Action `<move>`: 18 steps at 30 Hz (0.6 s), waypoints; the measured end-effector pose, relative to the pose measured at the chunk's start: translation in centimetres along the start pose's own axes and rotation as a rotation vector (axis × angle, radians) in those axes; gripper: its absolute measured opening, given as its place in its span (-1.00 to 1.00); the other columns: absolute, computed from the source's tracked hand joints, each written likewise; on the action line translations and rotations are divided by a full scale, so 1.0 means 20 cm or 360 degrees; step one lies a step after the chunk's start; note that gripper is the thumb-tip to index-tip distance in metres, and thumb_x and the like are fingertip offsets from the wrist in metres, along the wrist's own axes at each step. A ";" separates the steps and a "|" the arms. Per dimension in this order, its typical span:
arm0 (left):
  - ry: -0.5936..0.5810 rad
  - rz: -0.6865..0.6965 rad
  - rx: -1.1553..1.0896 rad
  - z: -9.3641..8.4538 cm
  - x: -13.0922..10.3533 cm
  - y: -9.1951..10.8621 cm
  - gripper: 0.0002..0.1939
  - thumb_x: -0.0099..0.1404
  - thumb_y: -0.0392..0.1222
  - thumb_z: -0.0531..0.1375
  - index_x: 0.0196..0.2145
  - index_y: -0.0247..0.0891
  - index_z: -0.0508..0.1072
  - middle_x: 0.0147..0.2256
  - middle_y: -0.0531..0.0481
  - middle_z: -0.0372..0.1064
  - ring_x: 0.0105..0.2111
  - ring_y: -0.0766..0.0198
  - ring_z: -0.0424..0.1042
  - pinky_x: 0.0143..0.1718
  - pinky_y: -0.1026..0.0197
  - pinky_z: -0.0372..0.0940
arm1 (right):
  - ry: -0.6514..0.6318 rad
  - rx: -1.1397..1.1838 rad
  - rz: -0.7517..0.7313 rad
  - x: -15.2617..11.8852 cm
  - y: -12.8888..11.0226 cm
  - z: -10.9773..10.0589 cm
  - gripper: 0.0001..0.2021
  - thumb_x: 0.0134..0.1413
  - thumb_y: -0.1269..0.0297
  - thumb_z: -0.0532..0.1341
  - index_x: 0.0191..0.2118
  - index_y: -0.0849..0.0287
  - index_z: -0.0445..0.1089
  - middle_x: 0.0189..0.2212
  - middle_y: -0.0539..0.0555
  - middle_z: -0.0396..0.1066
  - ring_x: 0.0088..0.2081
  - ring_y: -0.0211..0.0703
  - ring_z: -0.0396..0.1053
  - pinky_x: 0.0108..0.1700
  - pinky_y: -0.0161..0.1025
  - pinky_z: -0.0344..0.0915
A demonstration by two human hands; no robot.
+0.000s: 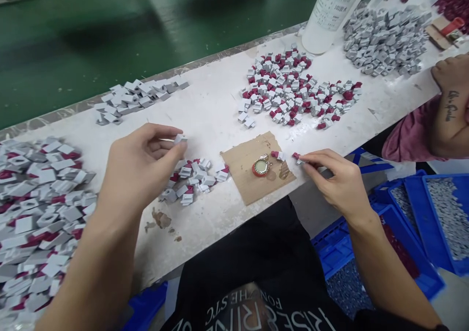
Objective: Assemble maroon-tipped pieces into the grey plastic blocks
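My left hand is closed in a pinch on a grey plastic block, held above the white table. Below and beside it lies a small heap of grey and maroon pieces. My right hand pinches a small maroon and grey piece between thumb and fingertips, just right of a square of brown cardboard. On the cardboard rests a round red-rimmed metal item with a pale face. Another maroon and grey piece lies at the cardboard's upper right.
A large pile of grey and maroon parts covers the left end; grey blocks line the back. Joined parts lie mid-table near a white bottle and grey pieces. A co-worker's arm is at right, above blue crates.
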State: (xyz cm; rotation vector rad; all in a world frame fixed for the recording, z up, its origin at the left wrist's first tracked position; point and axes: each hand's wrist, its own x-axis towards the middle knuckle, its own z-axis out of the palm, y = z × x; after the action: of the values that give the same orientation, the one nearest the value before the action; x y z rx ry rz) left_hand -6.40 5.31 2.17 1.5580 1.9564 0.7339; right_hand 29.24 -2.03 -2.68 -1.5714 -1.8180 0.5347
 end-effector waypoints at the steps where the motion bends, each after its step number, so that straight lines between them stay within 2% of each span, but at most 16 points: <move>1: 0.0031 0.0049 -0.0092 0.00 -0.04 0.02 -0.75 0.35 -0.11 0.45 -0.04 -0.21 0.72 -0.27 -0.04 0.68 -0.23 0.06 0.66 -0.23 0.11 0.58 | 0.0048 -0.0004 0.0022 0.00 -0.01 0.01 -0.82 0.49 0.33 0.32 -0.03 0.01 0.73 -0.09 0.14 0.75 -0.10 0.10 0.70 -0.04 0.09 0.64; 4: 0.0025 0.0142 -0.0338 0.01 -0.16 0.05 -0.80 0.38 -0.15 0.47 -0.06 -0.15 0.73 -0.24 -0.01 0.68 -0.24 0.11 0.67 -0.17 0.10 0.64 | 0.0235 0.0104 0.0122 -0.02 -0.07 0.04 -0.85 0.45 0.33 0.36 -0.09 0.00 0.73 -0.14 0.11 0.74 -0.16 0.06 0.68 -0.10 0.06 0.63; 6: -0.0095 0.0150 -0.0553 0.05 -0.22 0.05 -0.81 0.39 -0.16 0.48 -0.04 -0.12 0.74 -0.24 -0.01 0.67 -0.27 0.14 0.67 -0.19 0.11 0.66 | 0.0322 0.0244 0.0144 -0.03 -0.14 0.07 -0.84 0.41 0.39 0.39 -0.10 -0.02 0.73 -0.17 0.09 0.73 -0.16 0.05 0.68 -0.11 0.04 0.61; 9: -0.0325 0.0154 -0.0883 0.13 -0.28 0.05 -0.81 0.41 -0.19 0.49 -0.03 -0.12 0.73 -0.17 -0.05 0.69 -0.24 0.17 0.68 -0.17 0.15 0.68 | 0.0271 0.0422 0.0087 -0.04 -0.25 0.12 -0.76 0.38 0.48 0.40 -0.08 -0.06 0.74 -0.15 0.06 0.73 -0.12 0.04 0.69 -0.05 0.06 0.62; 11: -0.0410 0.0152 -0.1042 0.18 -0.31 0.05 -0.81 0.42 -0.23 0.50 -0.03 -0.14 0.71 -0.13 -0.05 0.69 -0.22 0.20 0.69 -0.13 0.16 0.69 | 0.0203 0.0490 0.0064 -0.03 -0.29 0.15 -0.73 0.37 0.52 0.39 -0.07 -0.06 0.74 -0.13 0.04 0.74 -0.11 0.02 0.70 -0.04 0.04 0.64; 14: -0.0479 0.0145 -0.1186 0.24 -0.33 0.06 -0.83 0.44 -0.28 0.48 -0.04 -0.17 0.68 -0.16 -0.02 0.67 -0.25 0.25 0.68 -0.13 0.20 0.68 | 0.0162 0.0538 0.0092 -0.03 -0.30 0.19 -0.74 0.38 0.51 0.38 -0.07 -0.04 0.74 -0.13 0.03 0.74 -0.12 -0.01 0.70 -0.07 -0.01 0.65; 18: -0.0552 0.0121 -0.1263 0.27 -0.35 0.07 -0.84 0.47 -0.26 0.48 -0.03 -0.17 0.67 -0.12 -0.04 0.68 -0.20 0.25 0.70 -0.12 0.22 0.67 | 0.0145 0.0555 0.0166 -0.03 -0.28 0.21 -0.78 0.40 0.47 0.39 -0.07 -0.03 0.73 -0.12 0.04 0.75 -0.09 0.00 0.71 -0.03 0.01 0.68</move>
State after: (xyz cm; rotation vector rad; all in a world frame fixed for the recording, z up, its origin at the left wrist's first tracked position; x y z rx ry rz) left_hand -0.33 -0.75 -0.12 1.1567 1.1402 1.0254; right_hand 22.34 -3.22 -1.97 -1.4292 -1.4872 0.7698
